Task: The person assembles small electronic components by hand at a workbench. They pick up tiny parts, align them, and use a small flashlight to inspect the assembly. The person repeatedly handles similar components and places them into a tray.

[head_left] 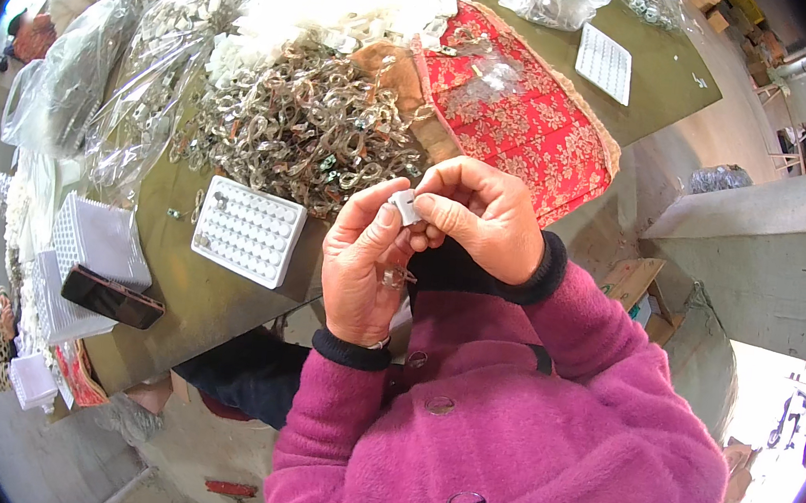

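Note:
Between both hands, in front of my chest, is a small white plastic piece [407,208]. My left hand [362,272] pinches it from the left between thumb and fingers. From the right, my right hand [486,223] grips the same piece with thumb and forefinger, its other fingers curled. A thin, shiny strand [396,276] shows beside the left palm; how it joins the piece is hidden. Just beyond the hands lies a large pile of coiled wire leads [308,124]. To the left of my left hand sits a white tray [296,240] with rows of round cells.
White plastic pieces [350,5] are heaped behind the wires. A red flowered cloth [525,117] covers the table's right part, near a second white tray [604,64]. Clear bags [71,94], white gridded blocks [100,239] and a dark phone [111,297] lie left. Other people sit at far left.

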`<state>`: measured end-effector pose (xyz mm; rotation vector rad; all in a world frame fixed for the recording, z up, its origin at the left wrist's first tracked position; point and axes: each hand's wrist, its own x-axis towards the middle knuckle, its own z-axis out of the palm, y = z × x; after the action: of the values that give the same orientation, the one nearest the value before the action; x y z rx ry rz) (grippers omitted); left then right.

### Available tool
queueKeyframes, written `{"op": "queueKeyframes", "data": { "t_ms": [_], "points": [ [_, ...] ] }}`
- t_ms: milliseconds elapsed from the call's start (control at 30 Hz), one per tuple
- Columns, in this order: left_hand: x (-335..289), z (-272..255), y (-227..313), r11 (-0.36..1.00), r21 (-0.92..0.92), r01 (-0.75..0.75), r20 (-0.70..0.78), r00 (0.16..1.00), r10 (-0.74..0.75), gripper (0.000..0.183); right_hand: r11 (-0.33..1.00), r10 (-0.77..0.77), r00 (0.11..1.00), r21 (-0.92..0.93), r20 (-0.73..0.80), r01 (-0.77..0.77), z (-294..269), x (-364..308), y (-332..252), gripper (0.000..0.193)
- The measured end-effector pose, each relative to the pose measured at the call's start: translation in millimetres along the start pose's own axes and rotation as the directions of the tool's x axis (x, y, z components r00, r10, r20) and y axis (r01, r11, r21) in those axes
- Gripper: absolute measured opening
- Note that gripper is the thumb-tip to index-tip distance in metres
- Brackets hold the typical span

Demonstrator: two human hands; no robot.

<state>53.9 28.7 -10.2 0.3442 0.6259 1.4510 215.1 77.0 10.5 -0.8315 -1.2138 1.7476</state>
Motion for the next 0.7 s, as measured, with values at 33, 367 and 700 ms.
{"op": "queueKeyframes", "data": {
  "t_ms": [33,367,700],
  "points": [
    [0,1,-1,0.999,0.037,-0.012,-0.008,1.000,0.013,0.027,1.000,0.023,1.000,-0.019,-0.018,-0.024,-3,1,-1,0.015],
    [11,9,-7,0.996,0.093,-0.001,0.004,1.000,0.001,0.028,0.966,-0.184,0.975,-0.206,-0.122,0.156,-16,5,0,0.011],
    [22,4,-9,0.988,0.152,-0.001,-0.095,0.995,0.016,0.025,0.315,-0.625,0.773,-0.941,-0.109,0.122,-92,23,-8,0.019]
  ]
}}
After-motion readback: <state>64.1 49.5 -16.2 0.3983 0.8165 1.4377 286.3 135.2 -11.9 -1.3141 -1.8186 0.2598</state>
